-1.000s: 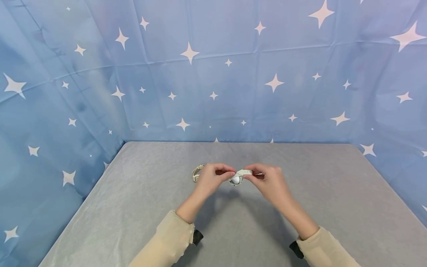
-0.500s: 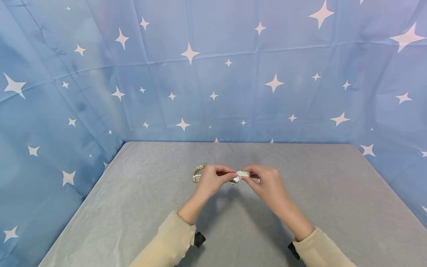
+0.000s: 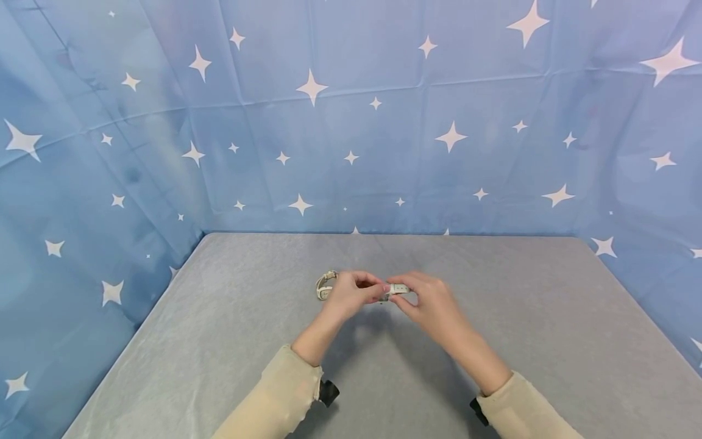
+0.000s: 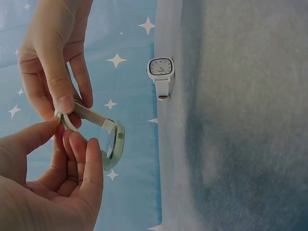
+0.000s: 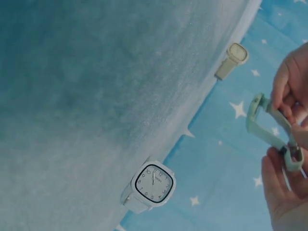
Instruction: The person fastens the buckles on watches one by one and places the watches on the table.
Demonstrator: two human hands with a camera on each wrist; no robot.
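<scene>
Between both hands is a pale green wristwatch (image 4: 114, 144), its strap bent into a loop. My left hand (image 3: 349, 297) pinches the strap near the buckle with thumb and fingers. From the other side my right hand (image 3: 433, 305) grips the strap end (image 3: 399, 288), the fingertips of both hands almost meeting. In the right wrist view the looped strap (image 5: 267, 137) shows side-on; fingers cover part of the buckle area. A cream wristwatch (image 3: 323, 286) stands on the table just left of my left hand.
A white wristwatch (image 5: 154, 183) with a square dial stands on the grey-covered table (image 3: 263, 366); in the head view I cannot make it out behind my hands. A blue star-print curtain (image 3: 351, 122) hangs behind the table and along its sides.
My right hand has moved slightly left, toward my left hand, with the green watch's strap. The watch face has turned out of sight in the head view. The cream watch stays put.
</scene>
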